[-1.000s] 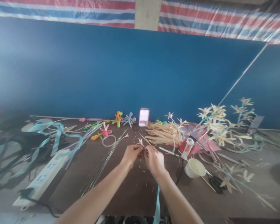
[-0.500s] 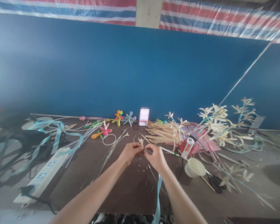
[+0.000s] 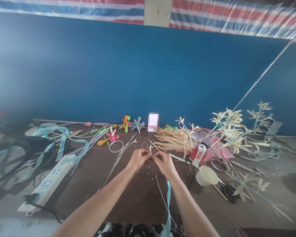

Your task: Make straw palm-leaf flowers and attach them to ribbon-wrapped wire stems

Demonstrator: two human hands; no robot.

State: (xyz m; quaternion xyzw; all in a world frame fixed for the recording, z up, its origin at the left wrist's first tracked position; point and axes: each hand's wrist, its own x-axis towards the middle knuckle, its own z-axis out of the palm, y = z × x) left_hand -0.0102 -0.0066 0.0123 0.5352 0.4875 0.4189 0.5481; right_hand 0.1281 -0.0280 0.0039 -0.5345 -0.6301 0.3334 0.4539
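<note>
Over the middle of the table, my left hand (image 3: 140, 159) is closed in a pinch, with a small pale straw-like flower (image 3: 150, 148) rising at its fingertips. My right hand (image 3: 164, 162) is also pinched, its fingertips almost touching the left ones at the flower's base. From under the right hand and wrist a light blue ribbon (image 3: 168, 200) hangs down past the table's front edge. A thin pale wire (image 3: 160, 189) runs beside the ribbon. The fingers hide the flower's base and the ribbon's upper end.
Pale strips (image 3: 174, 140) lie behind my hands. Finished flowers (image 3: 230, 131), a white cup (image 3: 207, 175) and black-handled scissors (image 3: 228, 192) are on the right. Left are metal wires (image 3: 111, 166), a power strip (image 3: 48, 182) and blue ribbons (image 3: 61, 141). Pipe-cleaner figures (image 3: 125, 123) stand behind.
My right fingers have closed together near the left fingertips; the bluish bit seen between them is now hidden. The thin wire below shows more plainly. The view has shifted slightly.
</note>
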